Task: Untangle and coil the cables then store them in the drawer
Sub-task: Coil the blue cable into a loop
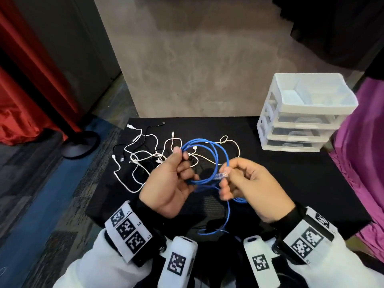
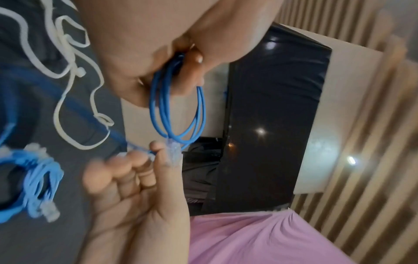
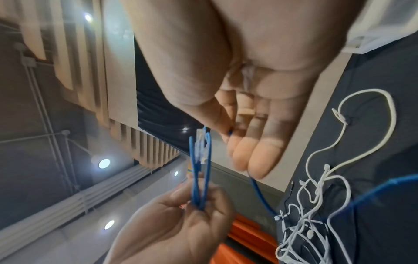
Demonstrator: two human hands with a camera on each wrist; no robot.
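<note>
Three closed drawers are stacked in a white drawer unit (image 1: pixel 291 121) at the far right corner of the black bench (image 1: pixel 270 173); its open top tray is divided into compartments, contents unclear. White and black cables (image 1: pixel 141 154) lie tangled near the far left edge. Above the middle, a coiled blue cable (image 1: pixel 207 161) is gripped by the left hand (image 1: pixel 172 183), while its clear plug (image 1: pixel 222 175) is pinched by the right hand (image 1: pixel 253 183).
</note>
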